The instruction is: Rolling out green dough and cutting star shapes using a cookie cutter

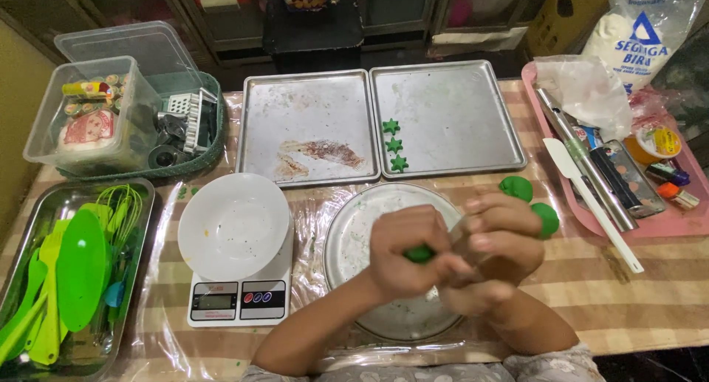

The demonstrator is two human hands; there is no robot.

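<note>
While the right hand [502,241] curls closed alongside, the left hand [406,253] pinches green dough [419,255] between its fingertips.

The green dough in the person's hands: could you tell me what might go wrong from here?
The green dough is pinched between the left hand and right hand, so it may squash unevenly. Two dough balls lie loose beside the round metal plate; an elbow might roll them away.
</note>
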